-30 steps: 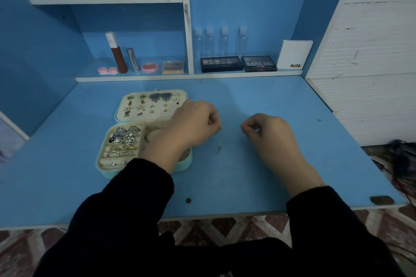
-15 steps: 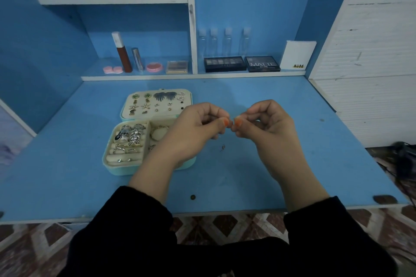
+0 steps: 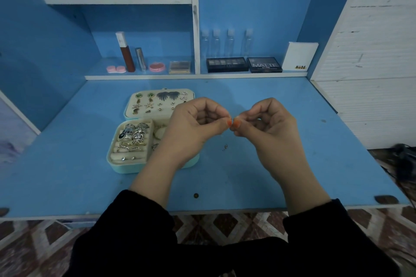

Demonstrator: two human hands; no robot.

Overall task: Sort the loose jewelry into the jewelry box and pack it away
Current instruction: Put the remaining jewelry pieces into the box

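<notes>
Up off the desk come both fists; left hand and right hand now meet, fingertips pinching one tiny piece beside the open jewelry box; boxing comes next; another loose bit waits below.

Jewelry box open; tiny piece pinched

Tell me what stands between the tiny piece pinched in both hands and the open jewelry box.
Nothing on the table does. The tiny piece is pinched between left hand and right hand, just right of the jewelry box, whose lid lies open. Only the left forearm covers the tray's right compartments.
</notes>
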